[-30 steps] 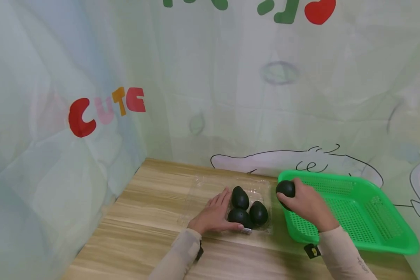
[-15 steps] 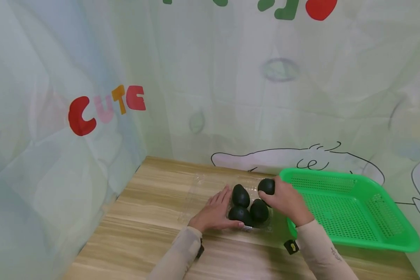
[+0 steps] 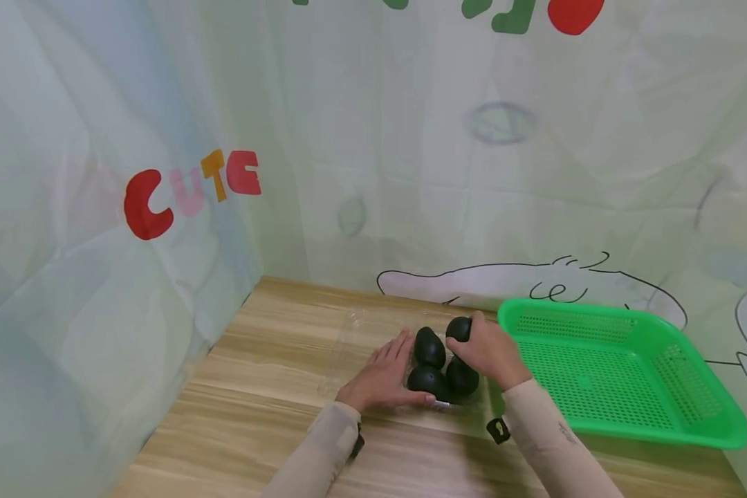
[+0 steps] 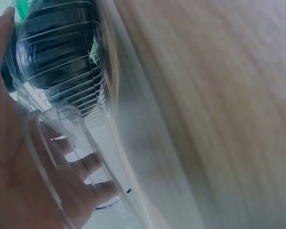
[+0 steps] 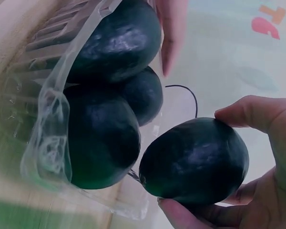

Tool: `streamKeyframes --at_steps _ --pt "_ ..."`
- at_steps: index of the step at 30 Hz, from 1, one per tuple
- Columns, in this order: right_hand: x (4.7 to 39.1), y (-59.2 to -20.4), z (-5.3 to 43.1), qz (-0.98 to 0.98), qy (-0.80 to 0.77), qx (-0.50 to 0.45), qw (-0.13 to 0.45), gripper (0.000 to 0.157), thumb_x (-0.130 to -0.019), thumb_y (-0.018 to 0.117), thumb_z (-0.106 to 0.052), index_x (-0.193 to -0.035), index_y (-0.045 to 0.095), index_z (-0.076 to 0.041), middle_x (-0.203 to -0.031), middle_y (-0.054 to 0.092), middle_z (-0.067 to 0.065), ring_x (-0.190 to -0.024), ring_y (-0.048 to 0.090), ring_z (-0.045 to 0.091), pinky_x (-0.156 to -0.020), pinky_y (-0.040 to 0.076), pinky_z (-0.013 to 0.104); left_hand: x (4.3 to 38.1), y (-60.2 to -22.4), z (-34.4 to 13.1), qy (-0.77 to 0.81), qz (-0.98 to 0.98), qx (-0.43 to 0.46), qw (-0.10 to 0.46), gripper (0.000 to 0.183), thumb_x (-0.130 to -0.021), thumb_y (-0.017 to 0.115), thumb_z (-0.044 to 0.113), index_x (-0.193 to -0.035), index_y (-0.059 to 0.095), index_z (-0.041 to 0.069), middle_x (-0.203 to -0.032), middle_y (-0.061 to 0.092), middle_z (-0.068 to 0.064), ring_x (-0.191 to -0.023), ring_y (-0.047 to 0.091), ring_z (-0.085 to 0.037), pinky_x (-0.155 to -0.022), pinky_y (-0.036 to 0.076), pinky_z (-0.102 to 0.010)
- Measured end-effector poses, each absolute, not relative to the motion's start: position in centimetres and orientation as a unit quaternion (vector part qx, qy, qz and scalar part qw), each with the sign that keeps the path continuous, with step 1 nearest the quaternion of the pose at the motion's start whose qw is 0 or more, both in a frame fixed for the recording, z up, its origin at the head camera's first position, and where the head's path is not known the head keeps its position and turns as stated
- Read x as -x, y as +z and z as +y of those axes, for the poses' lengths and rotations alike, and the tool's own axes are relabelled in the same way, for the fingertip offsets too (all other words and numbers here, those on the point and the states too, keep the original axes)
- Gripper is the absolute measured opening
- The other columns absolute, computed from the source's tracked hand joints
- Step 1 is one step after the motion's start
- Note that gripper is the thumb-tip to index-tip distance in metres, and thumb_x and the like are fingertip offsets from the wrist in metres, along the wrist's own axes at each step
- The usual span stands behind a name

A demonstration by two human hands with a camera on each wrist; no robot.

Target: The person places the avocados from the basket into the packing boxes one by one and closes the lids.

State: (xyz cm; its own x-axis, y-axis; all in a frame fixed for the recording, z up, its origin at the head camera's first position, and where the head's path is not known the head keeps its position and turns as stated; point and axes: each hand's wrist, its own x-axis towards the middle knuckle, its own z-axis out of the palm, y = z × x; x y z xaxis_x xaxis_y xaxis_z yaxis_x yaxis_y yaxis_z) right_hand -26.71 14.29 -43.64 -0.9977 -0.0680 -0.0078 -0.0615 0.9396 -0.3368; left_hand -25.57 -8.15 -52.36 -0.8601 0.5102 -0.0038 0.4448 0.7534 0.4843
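Observation:
My right hand [image 3: 492, 351] pinches a dark green avocado [image 5: 194, 161] between thumb and fingers, over the back right corner of a clear plastic clamshell box [image 5: 52, 107]. Three more avocados sit in the box: one at the back left [image 3: 429, 348], one at the front left [image 3: 427, 382], one at the front right [image 3: 463, 378]. My left hand [image 3: 381, 380] rests along the box's left side, fingers extended and thumb by the front edge. In the left wrist view, its fingers [image 4: 88, 164] show through the clear plastic.
The box's clear lid [image 3: 341, 356] lies folded open to the left on the wooden table [image 3: 224, 408]. To the right stands a green plastic basket [image 3: 597, 432] with perforated walls. A printed cloth [image 3: 411, 173] hangs behind the table and along the left side.
My right hand has carried the avocado left, from the green basket's left rim to over the back right of the clamshell box. My left hand stays in place.

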Motion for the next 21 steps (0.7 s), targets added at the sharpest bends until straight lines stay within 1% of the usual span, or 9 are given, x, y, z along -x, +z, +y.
streamKeyframes --at_steps 5,8,12,14,18,21 --pt "27.1 -43.9 13.7 0.985 -0.169 0.028 0.015 0.076 -0.091 0.066 -0.046 -0.133 0.046 0.015 -0.109 0.068 0.031 -0.09 0.069 0.038 -0.076 0.058 0.051 25.5 -52.3 -8.2 0.238 0.934 -0.256 0.071 0.123 -0.078 0.063 0.081 -0.164 0.012 0.01 -0.172 0.007 -0.01 -0.155 0.02 -0.031 -0.121 0.025 -0.056" --pt "27.4 -44.1 13.4 0.985 -0.168 0.021 0.022 0.081 -0.092 0.066 -0.047 -0.138 0.042 0.016 -0.117 0.065 0.034 -0.1 0.068 0.043 -0.083 0.058 0.054 25.5 -52.4 -8.1 0.237 0.934 -0.257 0.071 0.123 -0.078 0.063 0.081 -0.164 0.011 0.009 -0.172 0.007 -0.011 -0.155 0.02 -0.032 -0.121 0.026 -0.057" --pt "28.0 -44.5 13.2 0.985 -0.168 0.007 0.029 0.087 -0.094 0.065 -0.047 -0.145 0.034 0.016 -0.131 0.059 0.037 -0.114 0.064 0.046 -0.094 0.054 0.057 25.6 -52.5 -8.1 0.235 0.934 -0.258 0.072 0.124 -0.078 0.063 0.081 -0.164 0.01 0.009 -0.172 0.006 -0.012 -0.155 0.02 -0.032 -0.121 0.026 -0.057" --pt "28.2 -44.7 13.1 0.985 -0.17 0.002 0.029 0.088 -0.094 0.065 -0.047 -0.146 0.033 0.016 -0.134 0.056 0.037 -0.118 0.061 0.047 -0.097 0.052 0.057 25.6 -52.6 -8.0 0.234 0.935 -0.258 0.071 0.124 -0.078 0.063 0.081 -0.164 0.01 0.008 -0.172 0.006 -0.012 -0.155 0.02 -0.032 -0.121 0.025 -0.057" --pt "28.5 -44.9 12.9 0.985 -0.171 -0.002 0.023 0.086 -0.094 0.067 -0.044 -0.147 0.033 0.016 -0.138 0.052 0.037 -0.122 0.058 0.049 -0.1 0.05 0.058 25.6 -52.5 -8.1 0.236 0.934 -0.26 0.072 0.124 -0.079 0.062 0.081 -0.164 0.009 0.009 -0.172 0.006 -0.011 -0.156 0.018 -0.031 -0.122 0.024 -0.056" --pt "28.8 -45.2 12.7 0.986 -0.168 -0.003 0.017 0.085 -0.094 0.069 -0.043 -0.146 0.035 0.015 -0.138 0.052 0.037 -0.122 0.058 0.049 -0.099 0.051 0.059 25.6 -52.5 -8.1 0.236 0.933 -0.261 0.071 0.124 -0.079 0.061 0.082 -0.164 0.008 0.009 -0.172 0.006 -0.011 -0.156 0.018 -0.03 -0.122 0.024 -0.056"
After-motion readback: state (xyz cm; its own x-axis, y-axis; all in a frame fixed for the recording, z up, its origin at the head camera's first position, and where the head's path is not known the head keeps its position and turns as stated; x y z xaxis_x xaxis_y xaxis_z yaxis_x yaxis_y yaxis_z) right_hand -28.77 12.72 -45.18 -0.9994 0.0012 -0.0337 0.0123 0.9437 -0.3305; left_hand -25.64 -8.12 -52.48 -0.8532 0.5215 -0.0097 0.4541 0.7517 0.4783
